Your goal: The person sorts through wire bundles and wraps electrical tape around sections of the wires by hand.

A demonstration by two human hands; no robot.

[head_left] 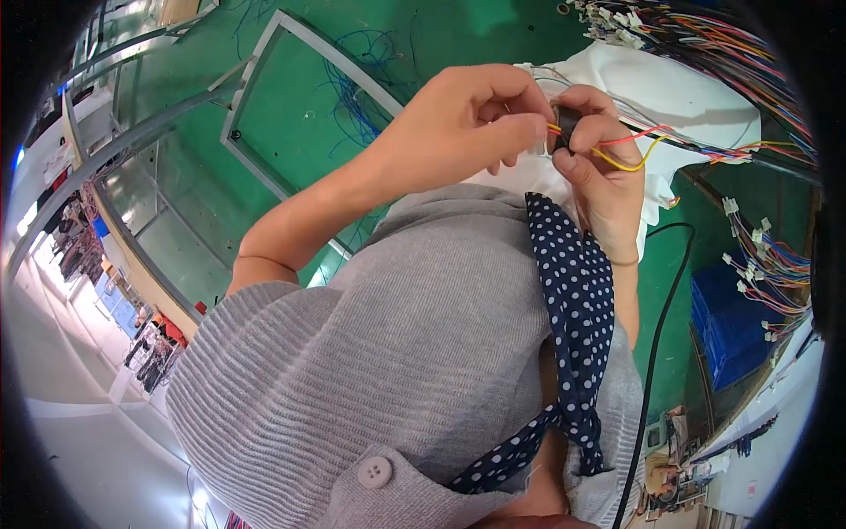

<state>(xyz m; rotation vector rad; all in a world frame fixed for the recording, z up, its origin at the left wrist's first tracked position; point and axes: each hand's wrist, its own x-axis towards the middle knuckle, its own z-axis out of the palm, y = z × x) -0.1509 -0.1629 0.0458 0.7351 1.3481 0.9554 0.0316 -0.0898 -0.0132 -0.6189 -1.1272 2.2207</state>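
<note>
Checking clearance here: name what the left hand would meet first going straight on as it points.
Probably the dark piece held in the right hand, just past the left hand, with a bit of yellow wire showing in between; depth leaves contact unclear.

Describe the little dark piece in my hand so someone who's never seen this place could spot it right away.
Start at the white sheet, upper right. By its left side, close to the left hand, the right hand pinches the small dark piece, beside red and yellow wires. Its dark colour sets it apart from the bunched white connectors.
</note>
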